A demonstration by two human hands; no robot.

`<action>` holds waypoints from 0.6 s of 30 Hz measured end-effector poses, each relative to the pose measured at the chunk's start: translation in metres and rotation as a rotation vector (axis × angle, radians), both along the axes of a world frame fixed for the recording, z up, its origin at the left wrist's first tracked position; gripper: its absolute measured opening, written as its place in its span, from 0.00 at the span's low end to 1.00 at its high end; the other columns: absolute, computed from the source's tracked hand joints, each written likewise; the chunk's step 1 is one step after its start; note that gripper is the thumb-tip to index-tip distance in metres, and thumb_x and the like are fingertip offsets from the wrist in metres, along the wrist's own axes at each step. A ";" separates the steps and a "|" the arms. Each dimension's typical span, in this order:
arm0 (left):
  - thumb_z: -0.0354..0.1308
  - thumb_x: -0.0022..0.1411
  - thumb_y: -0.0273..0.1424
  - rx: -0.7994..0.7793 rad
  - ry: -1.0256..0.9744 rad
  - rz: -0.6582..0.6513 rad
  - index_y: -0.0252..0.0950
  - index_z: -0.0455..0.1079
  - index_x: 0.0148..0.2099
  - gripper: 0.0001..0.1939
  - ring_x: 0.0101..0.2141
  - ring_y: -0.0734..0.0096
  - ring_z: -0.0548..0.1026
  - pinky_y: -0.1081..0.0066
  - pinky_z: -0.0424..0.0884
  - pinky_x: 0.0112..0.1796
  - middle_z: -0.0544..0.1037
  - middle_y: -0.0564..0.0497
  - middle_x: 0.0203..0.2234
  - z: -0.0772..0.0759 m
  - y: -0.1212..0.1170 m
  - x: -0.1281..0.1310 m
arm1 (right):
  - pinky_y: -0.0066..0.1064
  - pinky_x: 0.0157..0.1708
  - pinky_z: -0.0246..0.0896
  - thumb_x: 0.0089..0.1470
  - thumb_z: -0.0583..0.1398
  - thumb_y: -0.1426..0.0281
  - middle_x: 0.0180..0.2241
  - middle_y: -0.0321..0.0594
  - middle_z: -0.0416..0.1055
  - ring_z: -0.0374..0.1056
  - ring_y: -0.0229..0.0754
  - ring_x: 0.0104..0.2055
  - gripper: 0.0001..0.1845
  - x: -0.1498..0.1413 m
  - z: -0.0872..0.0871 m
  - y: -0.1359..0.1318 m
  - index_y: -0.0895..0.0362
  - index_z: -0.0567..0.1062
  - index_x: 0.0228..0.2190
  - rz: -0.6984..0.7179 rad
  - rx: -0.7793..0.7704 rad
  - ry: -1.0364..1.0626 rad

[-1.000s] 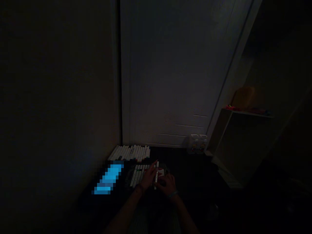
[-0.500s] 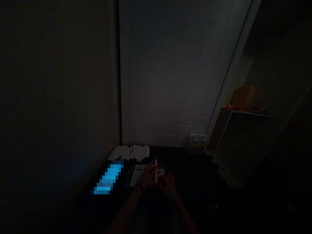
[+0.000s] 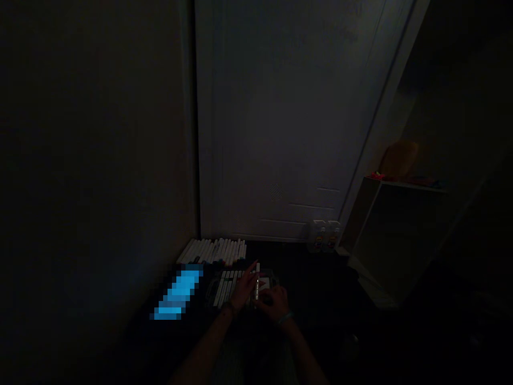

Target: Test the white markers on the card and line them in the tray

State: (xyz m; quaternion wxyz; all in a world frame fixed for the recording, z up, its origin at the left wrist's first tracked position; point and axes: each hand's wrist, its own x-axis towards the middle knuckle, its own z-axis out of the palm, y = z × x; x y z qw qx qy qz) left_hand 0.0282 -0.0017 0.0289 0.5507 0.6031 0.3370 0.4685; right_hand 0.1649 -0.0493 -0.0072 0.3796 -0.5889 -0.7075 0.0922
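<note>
In the dim head view, a white marker stands nearly lengthwise between my two hands. My left hand has its fingers closed on the marker's upper part from the left. Thumb and fingers of my right hand pinch near its lower end. Under the hands lies a dark or clear case, where several white markers lie side by side. Something pale with a reddish mark shows inside the case, partly covered by my hands.
Behind the case, a row of white markers with coloured ends lies by the wall. A lit, pixelated screen is at the left of the dark table. Two clear bottles stand at the back right. A cabinet is further right.
The marker tilts slightly and has shifted a little to the right between my hands. Both hands stay almost in place, and the other things have not moved.
</note>
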 end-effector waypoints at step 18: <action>0.57 0.47 0.45 -0.065 0.045 0.020 0.36 0.68 0.45 0.25 0.46 0.59 0.69 0.63 0.63 0.47 0.75 0.46 0.41 0.000 0.002 0.002 | 0.33 0.43 0.46 0.44 0.62 0.65 0.31 0.34 0.72 0.63 0.41 0.38 0.10 0.003 -0.010 0.006 0.51 0.73 0.33 0.011 0.077 -0.020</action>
